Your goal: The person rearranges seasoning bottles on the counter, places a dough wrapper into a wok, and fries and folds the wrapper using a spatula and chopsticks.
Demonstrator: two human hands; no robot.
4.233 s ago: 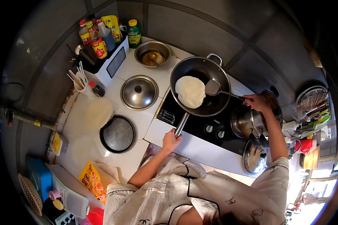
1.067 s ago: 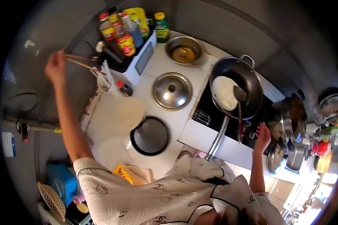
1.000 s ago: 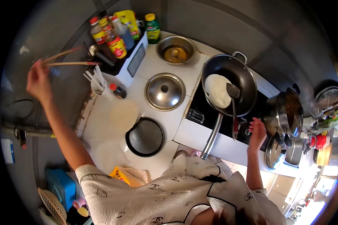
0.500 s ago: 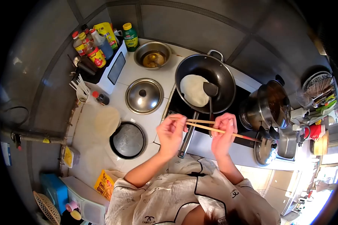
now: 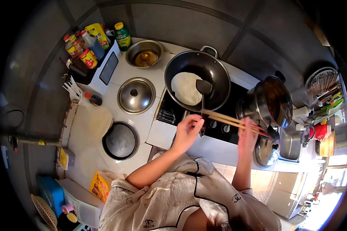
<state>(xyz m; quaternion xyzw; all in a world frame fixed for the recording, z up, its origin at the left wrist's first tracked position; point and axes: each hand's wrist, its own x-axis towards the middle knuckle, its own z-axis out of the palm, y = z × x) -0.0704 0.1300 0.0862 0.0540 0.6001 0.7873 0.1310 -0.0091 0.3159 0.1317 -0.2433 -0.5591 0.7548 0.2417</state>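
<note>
My right hand (image 5: 247, 134), blurred by motion, holds a pair of wooden chopsticks (image 5: 227, 119), their pale ends pointing left toward the wok and their red ends right. My left hand (image 5: 187, 134) is over the wok handle, fingers loosely bent and apart from the chopsticks; I see nothing held in it. Ahead stands a black wok (image 5: 219, 86) on the stove. A round white flatbread (image 5: 186, 88) lies in it, and a black spatula (image 5: 204, 87) rests against its right side. The spatula's handle runs down over the wok's rim, close to my left fingertips.
Left of the stove are a metal lid (image 5: 137, 101), a round black pan (image 5: 120, 142), a pale dough sheet (image 5: 100, 124) and a steel bowl (image 5: 152, 50) of yellowish liquid. A steel pot (image 5: 264, 102) and a glass-lidded pan (image 5: 265, 152) stand right, near the sink (image 5: 290, 144).
My left hand has let go of the chopsticks. My right hand has moved right with them, and their pale ends now lie close together. The whole view has shifted slightly.
</note>
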